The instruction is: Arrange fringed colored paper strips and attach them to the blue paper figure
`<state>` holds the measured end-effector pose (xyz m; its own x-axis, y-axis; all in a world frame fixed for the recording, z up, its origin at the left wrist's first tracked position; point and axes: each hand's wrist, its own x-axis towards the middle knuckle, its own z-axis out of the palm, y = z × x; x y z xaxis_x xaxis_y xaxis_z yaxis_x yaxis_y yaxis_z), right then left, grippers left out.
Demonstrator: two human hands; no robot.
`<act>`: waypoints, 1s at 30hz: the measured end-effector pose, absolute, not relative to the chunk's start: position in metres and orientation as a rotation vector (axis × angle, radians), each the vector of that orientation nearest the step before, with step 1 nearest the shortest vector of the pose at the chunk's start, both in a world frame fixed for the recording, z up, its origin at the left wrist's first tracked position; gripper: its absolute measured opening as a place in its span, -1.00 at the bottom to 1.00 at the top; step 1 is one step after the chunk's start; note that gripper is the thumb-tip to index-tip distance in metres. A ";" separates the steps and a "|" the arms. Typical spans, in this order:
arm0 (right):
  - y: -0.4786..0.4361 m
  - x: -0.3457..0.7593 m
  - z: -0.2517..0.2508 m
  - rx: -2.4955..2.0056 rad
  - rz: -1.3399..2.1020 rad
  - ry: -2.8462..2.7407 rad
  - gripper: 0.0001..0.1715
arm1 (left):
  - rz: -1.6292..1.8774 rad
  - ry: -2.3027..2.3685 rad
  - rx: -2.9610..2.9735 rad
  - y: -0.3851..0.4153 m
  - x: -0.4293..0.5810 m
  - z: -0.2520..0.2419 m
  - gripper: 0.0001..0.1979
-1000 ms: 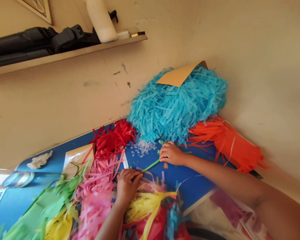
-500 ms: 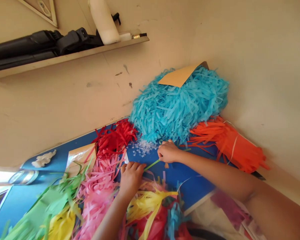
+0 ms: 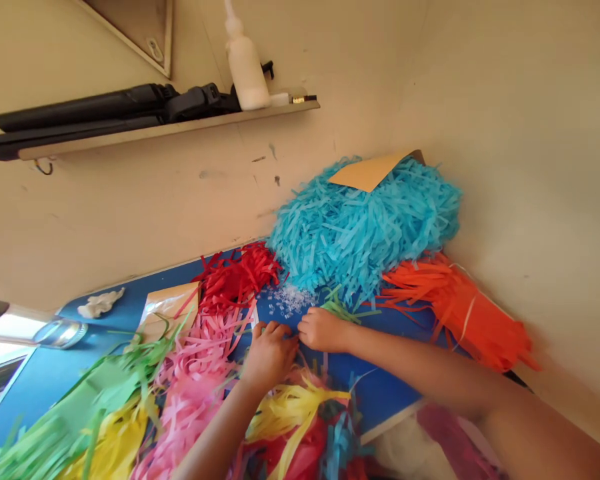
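Both your left hand (image 3: 270, 352) and right hand (image 3: 323, 330) pinch shut, contents hidden; green paper strips (image 3: 341, 308) lie loose just beyond right grip.

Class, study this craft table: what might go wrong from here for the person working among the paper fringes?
1. The left hand and right hand meet right beside a scatter of small clear bits; a wrist sweep could push them into the paper.
2. The left forearm lies over the pink fringe and yellow fringe, so thin strips may crease or tear.
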<state>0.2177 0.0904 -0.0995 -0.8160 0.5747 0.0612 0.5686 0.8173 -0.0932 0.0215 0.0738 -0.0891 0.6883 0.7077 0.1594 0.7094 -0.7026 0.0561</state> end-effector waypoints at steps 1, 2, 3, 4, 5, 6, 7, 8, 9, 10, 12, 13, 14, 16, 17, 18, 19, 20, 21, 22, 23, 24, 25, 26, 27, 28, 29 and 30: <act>0.091 0.216 -0.100 -0.923 0.101 -2.917 -0.73 | -0.296 -1.212 -2.867 0.073 0.023 -0.091 -0.81; 0.091 0.216 -0.100 -0.937 0.094 -2.921 -0.73 | -0.328 -1.216 -2.854 0.073 0.024 -0.093 -0.80; 0.091 0.215 -0.099 -0.961 0.089 -2.923 -0.73 | -0.361 -1.220 -2.839 0.073 0.025 -0.095 -0.79; 0.090 0.215 -0.097 -0.991 0.088 -2.922 -0.74 | -0.392 -1.224 -2.823 0.073 0.026 -0.098 -0.78; 0.090 0.215 -0.095 -1.029 0.095 -2.917 -0.75 | -0.419 -1.228 -2.809 0.073 0.026 -0.101 -0.78; 0.089 0.215 -0.093 -1.075 0.110 -2.906 -0.77 | -0.441 -1.230 -2.797 0.073 0.026 -0.103 -0.78; 0.089 0.215 -0.091 -1.134 0.133 -2.887 -0.78 | -0.457 -1.231 -2.789 0.073 0.026 -0.104 -0.78; 0.089 0.214 -0.089 -1.207 0.163 -2.857 -0.79 | -0.466 -1.228 -2.785 0.073 0.026 -0.105 -0.77; 0.089 0.213 -0.086 -1.290 0.201 -2.818 -0.80 | -0.472 -1.223 -2.784 0.073 0.025 -0.106 -0.77; 0.089 0.212 -0.085 -1.373 0.247 -2.773 -0.80 | -0.475 -1.217 -2.784 0.072 0.025 -0.106 -0.77; 0.091 0.210 -0.082 -1.517 0.365 -2.682 -0.83 | -0.485 -1.207 -2.780 0.071 0.024 -0.106 -0.77; 0.093 0.209 -0.081 -1.570 0.439 -2.645 -0.85 | -0.494 -1.201 -2.777 0.070 0.024 -0.107 -0.77; 0.095 0.208 -0.081 -1.611 0.522 -2.612 -0.87 | -0.506 -1.192 -2.774 0.069 0.024 -0.107 -0.78; 0.101 0.208 -0.082 -1.667 0.699 -2.552 -0.90 | -0.541 -1.167 -2.765 0.069 0.023 -0.109 -0.80; 0.104 0.208 -0.082 -1.681 0.787 -2.521 -0.92 | -0.564 -1.151 -2.758 0.069 0.023 -0.111 -0.80; 0.107 0.208 -0.083 -1.684 0.872 -2.488 -0.93 | -0.587 -1.134 -2.749 0.069 0.023 -0.112 -0.81; 0.110 0.209 -0.083 -1.678 0.951 -2.454 -0.94 | -0.612 -1.115 -2.736 0.070 0.022 -0.113 -0.81; 0.112 0.210 -0.083 -1.663 1.028 -2.418 -0.93 | -0.639 -1.094 -2.721 0.070 0.022 -0.113 -0.80; 0.114 0.211 -0.082 -1.638 1.103 -2.380 -0.92 | -0.668 -1.072 -2.703 0.071 0.020 -0.112 -0.80; 0.114 0.212 -0.080 -1.604 1.175 -2.341 -0.90 | -0.701 -1.049 -2.683 0.071 0.019 -0.109 -0.79; 0.114 0.213 -0.076 -1.559 1.244 -2.301 -0.87 | -0.735 -1.027 -2.661 0.070 0.017 -0.105 -0.79; 0.112 0.214 -0.071 -1.500 1.309 -2.260 -0.82 | -0.768 -1.011 -2.640 0.069 0.014 -0.098 -0.79; 0.110 0.215 -0.064 -1.438 1.363 -2.219 -0.77 | -0.805 -0.998 -2.617 0.066 0.012 -0.090 -0.79; 0.108 0.216 -0.057 -1.376 1.402 -2.186 -0.70 | -0.843 -0.984 -2.592 0.064 0.009 -0.079 -0.79; 0.104 0.216 -0.048 -1.297 1.461 -2.147 -0.62 | -0.881 -0.970 -2.567 0.060 0.006 -0.067 -0.79; 0.101 0.216 -0.039 -1.194 1.556 -2.088 -0.52 | -0.926 -0.944 -2.539 0.056 0.004 -0.054 -0.78; 0.097 0.214 -0.031 -1.070 1.690 -2.004 -0.44 | -0.964 -0.913 -2.515 0.052 0.003 -0.040 -0.79; 0.093 0.212 -0.023 -0.937 1.840 -1.888 -0.39 | -0.995 -0.885 -2.497 0.047 0.002 -0.026 -0.79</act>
